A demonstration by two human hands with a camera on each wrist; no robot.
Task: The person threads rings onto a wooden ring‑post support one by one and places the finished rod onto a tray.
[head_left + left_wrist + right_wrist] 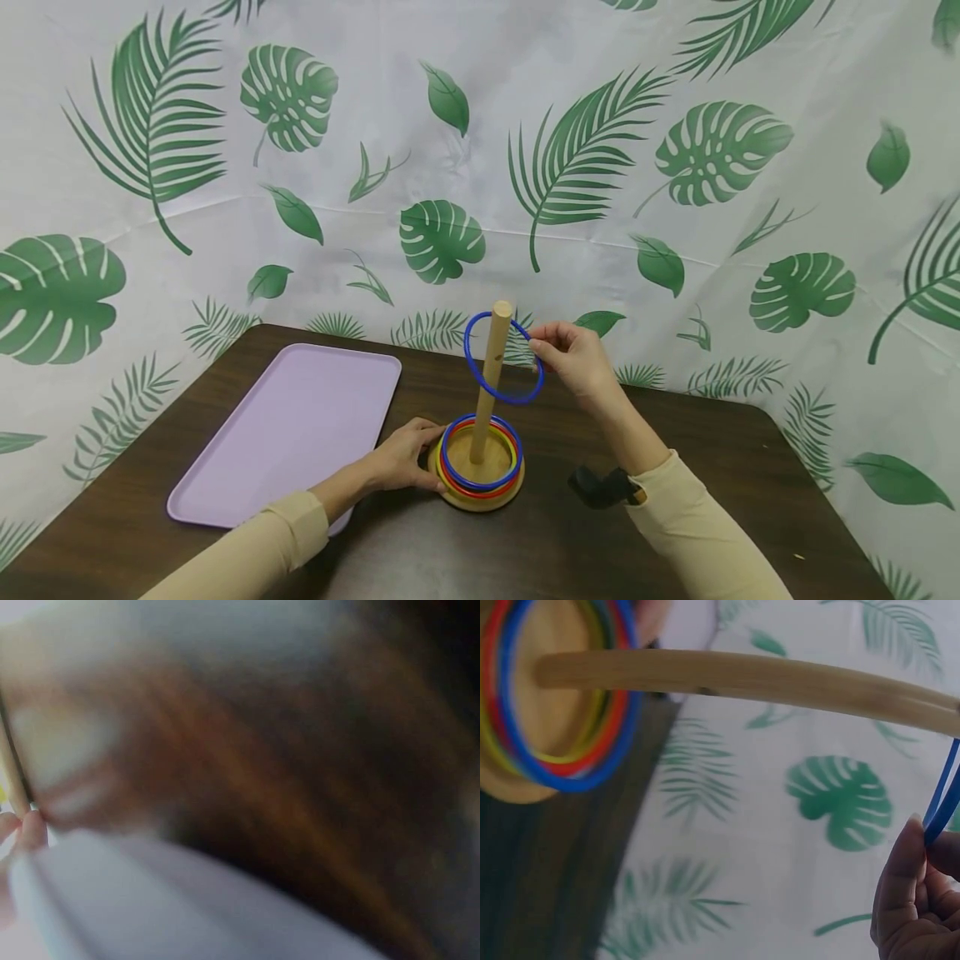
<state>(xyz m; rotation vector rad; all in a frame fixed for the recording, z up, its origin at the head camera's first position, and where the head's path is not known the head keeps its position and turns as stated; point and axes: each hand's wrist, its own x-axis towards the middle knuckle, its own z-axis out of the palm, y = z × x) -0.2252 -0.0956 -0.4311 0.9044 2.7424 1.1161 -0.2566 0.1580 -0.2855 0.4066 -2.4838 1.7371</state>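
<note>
A wooden peg [486, 417] stands upright on a round wooden base [480, 503]. Yellow, red and blue rings [447, 465] lie stacked around its foot. My right hand [577, 360] pinches another blue ring [542, 385] by its right side. That ring hangs tilted near the peg's top and appears to encircle it. In the right wrist view, thumb and fingers [901, 874] meet on the ring, which is partly cut off. Low on the left, my left hand [401, 457] holds the base's edge between thumb and fingers. The left wrist view is mostly blurred.
A lilac tray [288, 433] lies on the dark wooden table [540, 542], to the left of the stand. A leaf-patterned cloth [337, 275] hangs behind the table. Something black [600, 487] is at the right wrist.
</note>
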